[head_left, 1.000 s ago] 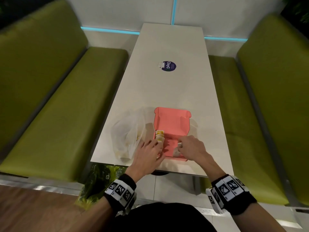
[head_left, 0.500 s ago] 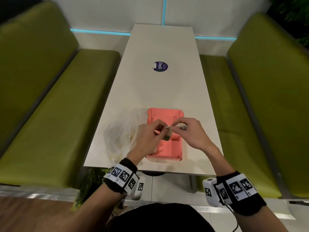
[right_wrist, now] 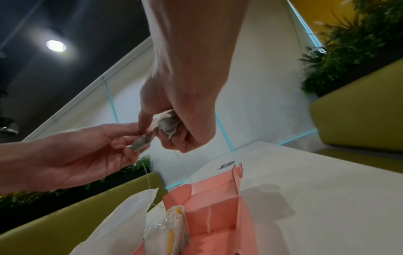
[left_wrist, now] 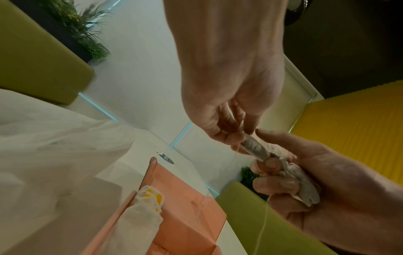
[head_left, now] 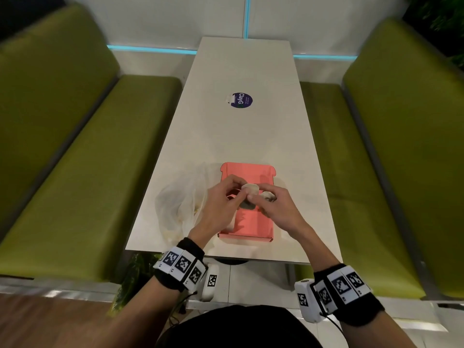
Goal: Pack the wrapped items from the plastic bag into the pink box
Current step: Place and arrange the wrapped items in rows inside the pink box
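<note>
The open pink box [head_left: 246, 237] lies near the table's front edge, its lid [head_left: 247, 169] flat behind it. Both hands meet above it. My left hand [head_left: 241, 194] pinches the end of a small grey wrapped item [left_wrist: 254, 148]. My right hand [head_left: 256, 200] grips a crumpled white wrapped item [right_wrist: 167, 126] in its curled fingers, and its fingertips also touch the grey one. A thin thread [right_wrist: 148, 181] hangs down from them. Wrapped items with yellow print [left_wrist: 145, 207] stand along the box's left wall. The clear plastic bag [head_left: 179, 203] lies just left of the box.
The long white table [head_left: 241, 126] carries a round dark sticker [head_left: 241, 100] further back. Green benches [head_left: 82, 172] run along both sides, and a plant [right_wrist: 357, 46] stands behind the right one. A white wall closes the far end.
Both hands have lifted from the box's near end and come together above it with the wrapped items between them. In the last half second they stay joined.
</note>
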